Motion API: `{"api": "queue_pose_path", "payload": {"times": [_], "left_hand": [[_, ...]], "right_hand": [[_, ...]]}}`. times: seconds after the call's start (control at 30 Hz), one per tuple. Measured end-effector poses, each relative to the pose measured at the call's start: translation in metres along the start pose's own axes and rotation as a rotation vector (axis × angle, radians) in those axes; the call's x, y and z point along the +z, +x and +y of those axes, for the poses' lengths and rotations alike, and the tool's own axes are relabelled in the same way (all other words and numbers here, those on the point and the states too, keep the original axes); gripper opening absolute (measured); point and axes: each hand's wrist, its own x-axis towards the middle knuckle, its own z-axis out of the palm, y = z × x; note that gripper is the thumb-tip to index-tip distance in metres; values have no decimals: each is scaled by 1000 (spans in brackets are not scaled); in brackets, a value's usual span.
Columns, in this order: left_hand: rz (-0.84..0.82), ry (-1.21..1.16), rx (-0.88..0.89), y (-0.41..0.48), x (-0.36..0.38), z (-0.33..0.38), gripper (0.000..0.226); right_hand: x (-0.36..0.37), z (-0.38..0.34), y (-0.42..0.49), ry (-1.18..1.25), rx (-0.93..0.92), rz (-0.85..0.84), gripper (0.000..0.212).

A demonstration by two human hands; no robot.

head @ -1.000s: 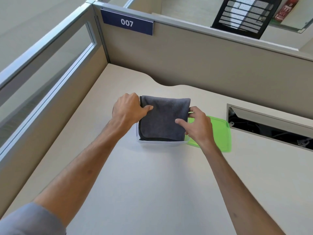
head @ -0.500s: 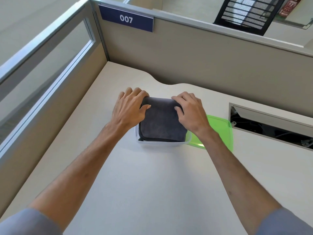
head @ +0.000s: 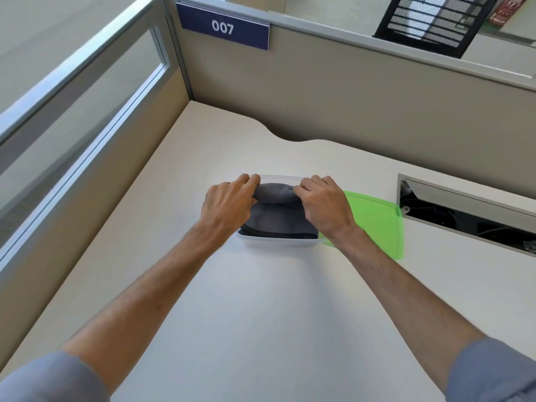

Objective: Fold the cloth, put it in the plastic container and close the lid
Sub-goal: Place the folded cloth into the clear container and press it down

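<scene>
A folded dark grey cloth (head: 278, 216) lies inside a clear plastic container (head: 278, 242) at the middle of the desk. Its far edge bulges up near the container's far rim. My left hand (head: 229, 204) covers the cloth's left side, fingers curled over its far left edge. My right hand (head: 324, 207) covers the right side, fingers gripping the far right edge. A green translucent lid (head: 377, 221) lies flat on the desk just right of the container, partly under my right wrist.
The pale desk (head: 261, 314) is bounded by beige cubicle walls at the back and left, with a blue "007" sign (head: 223, 27). An open cable slot (head: 470, 216) is cut into the desk at the right.
Both hands have slid from the cloth's sides toward its far edge and curled over it. The cloth sits lower in the container, and its far edge is bunched up.
</scene>
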Motion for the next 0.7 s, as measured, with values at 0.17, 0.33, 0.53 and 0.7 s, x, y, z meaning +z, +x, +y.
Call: {"api": "queue_pose_path", "payload": {"times": [0.17, 0.33, 0.53, 0.7], "left_hand": [[23, 15, 18, -6, 5, 1, 32], [-47, 103, 39, -2, 13, 6, 29], [-25, 109, 48, 0, 6, 6, 30], [82, 11, 66, -1, -3, -6, 50]], "right_hand": [[-1, 2, -4, 4, 12, -67, 32], [4, -5, -8, -32, -40, -240, 50], [-13, 1, 1, 16, -13, -302, 67], [-24, 10, -2, 152, 84, -212, 62]]}}
